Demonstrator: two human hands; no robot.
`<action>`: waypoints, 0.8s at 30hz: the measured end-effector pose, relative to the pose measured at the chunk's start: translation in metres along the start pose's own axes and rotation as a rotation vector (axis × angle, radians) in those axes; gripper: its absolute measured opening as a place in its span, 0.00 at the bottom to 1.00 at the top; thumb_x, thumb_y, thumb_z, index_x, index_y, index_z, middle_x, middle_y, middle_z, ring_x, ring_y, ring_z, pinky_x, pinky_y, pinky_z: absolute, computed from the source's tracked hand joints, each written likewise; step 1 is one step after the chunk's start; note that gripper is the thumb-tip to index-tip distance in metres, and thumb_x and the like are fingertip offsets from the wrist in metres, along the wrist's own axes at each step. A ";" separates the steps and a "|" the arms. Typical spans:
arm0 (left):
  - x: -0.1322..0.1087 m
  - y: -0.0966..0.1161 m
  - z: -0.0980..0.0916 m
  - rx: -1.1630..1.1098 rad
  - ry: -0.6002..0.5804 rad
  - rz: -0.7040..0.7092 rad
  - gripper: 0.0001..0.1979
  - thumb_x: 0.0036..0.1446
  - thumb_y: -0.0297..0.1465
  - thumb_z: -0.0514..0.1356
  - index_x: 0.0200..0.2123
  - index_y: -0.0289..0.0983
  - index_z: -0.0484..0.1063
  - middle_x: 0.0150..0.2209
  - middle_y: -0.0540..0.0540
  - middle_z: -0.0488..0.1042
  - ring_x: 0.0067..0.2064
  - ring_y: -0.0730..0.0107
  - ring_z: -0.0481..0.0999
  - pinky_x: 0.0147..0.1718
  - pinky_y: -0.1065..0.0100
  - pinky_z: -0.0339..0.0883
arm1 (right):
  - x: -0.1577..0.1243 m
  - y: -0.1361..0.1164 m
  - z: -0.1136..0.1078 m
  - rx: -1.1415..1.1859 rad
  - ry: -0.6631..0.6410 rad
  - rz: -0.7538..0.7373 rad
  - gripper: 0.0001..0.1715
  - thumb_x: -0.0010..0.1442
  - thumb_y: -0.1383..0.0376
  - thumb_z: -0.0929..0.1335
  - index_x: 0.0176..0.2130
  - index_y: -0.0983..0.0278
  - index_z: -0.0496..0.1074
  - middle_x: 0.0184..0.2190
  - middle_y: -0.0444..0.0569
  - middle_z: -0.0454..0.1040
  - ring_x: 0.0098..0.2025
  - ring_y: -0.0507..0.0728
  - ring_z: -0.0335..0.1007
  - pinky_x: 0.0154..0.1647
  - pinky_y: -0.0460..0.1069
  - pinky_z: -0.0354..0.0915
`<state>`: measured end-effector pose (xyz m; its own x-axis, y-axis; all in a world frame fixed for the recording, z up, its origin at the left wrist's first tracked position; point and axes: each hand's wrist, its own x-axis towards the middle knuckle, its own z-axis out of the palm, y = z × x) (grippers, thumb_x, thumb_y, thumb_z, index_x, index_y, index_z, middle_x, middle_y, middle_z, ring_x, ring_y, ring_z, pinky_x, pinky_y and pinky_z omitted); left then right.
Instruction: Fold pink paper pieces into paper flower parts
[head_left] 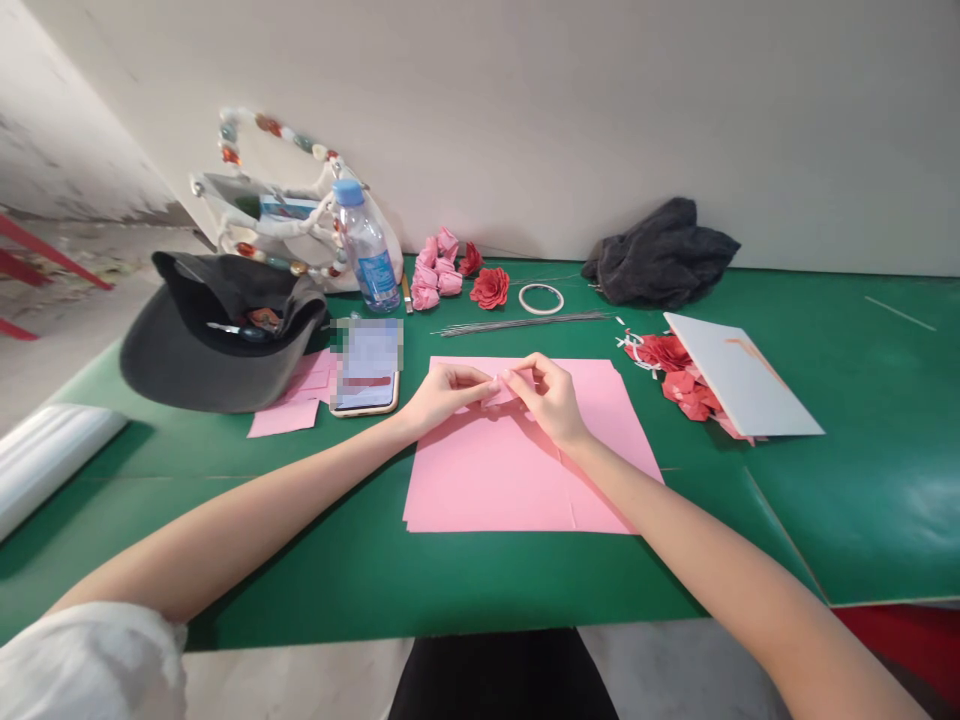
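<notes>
My left hand [444, 393] and my right hand [549, 397] meet over a stack of large pink paper sheets [517, 470] on the green table [375, 560]. Both pinch a small pink paper piece [501, 390] between their fingertips, just above the sheets. Its exact shape is hard to make out. Behind them lie thin metal wires [525, 322] and a white tape ring [541, 298].
Pink paper roses [436, 270] and a red paper rose [490, 287] sit near the wall. A phone [366, 366], water bottle [366, 246], black hat [217, 330] and beaded bag [277, 215] are left. Red paper pieces [675, 370], a white card [739, 375] and dark cloth [660, 250] are right.
</notes>
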<state>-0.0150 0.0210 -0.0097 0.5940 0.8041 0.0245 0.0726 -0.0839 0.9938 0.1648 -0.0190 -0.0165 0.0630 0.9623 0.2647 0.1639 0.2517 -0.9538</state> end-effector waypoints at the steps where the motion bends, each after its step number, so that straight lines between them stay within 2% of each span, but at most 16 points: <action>1: 0.000 0.000 0.000 -0.003 0.000 -0.002 0.17 0.55 0.42 0.63 0.33 0.31 0.78 0.27 0.45 0.76 0.30 0.66 0.78 0.27 0.71 0.66 | 0.000 0.000 0.000 -0.004 0.003 -0.003 0.16 0.55 0.52 0.71 0.31 0.62 0.70 0.27 0.44 0.72 0.27 0.52 0.68 0.24 0.45 0.63; 9: 0.001 0.000 0.000 -0.043 -0.002 0.004 0.16 0.54 0.40 0.64 0.33 0.31 0.78 0.27 0.45 0.76 0.30 0.67 0.78 0.28 0.70 0.68 | 0.000 0.001 0.000 -0.011 0.005 -0.009 0.15 0.55 0.53 0.71 0.31 0.61 0.70 0.27 0.44 0.73 0.28 0.52 0.68 0.25 0.46 0.63; 17: 0.002 -0.003 0.000 0.024 -0.011 0.014 0.15 0.54 0.39 0.64 0.35 0.31 0.78 0.28 0.43 0.79 0.29 0.69 0.77 0.25 0.73 0.63 | 0.004 0.000 0.000 -0.139 -0.057 -0.072 0.12 0.56 0.55 0.70 0.31 0.61 0.75 0.31 0.45 0.77 0.35 0.55 0.71 0.35 0.49 0.62; 24: 0.001 -0.003 0.000 0.052 -0.026 0.019 0.15 0.55 0.39 0.64 0.36 0.31 0.78 0.28 0.42 0.79 0.29 0.69 0.77 0.24 0.74 0.63 | 0.006 0.003 -0.001 -0.113 -0.053 -0.017 0.08 0.55 0.60 0.70 0.29 0.62 0.75 0.30 0.46 0.77 0.35 0.56 0.72 0.36 0.50 0.61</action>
<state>-0.0142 0.0218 -0.0122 0.6159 0.7868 0.0396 0.1022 -0.1296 0.9863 0.1665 -0.0127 -0.0181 0.0077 0.9627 0.2705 0.2749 0.2580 -0.9262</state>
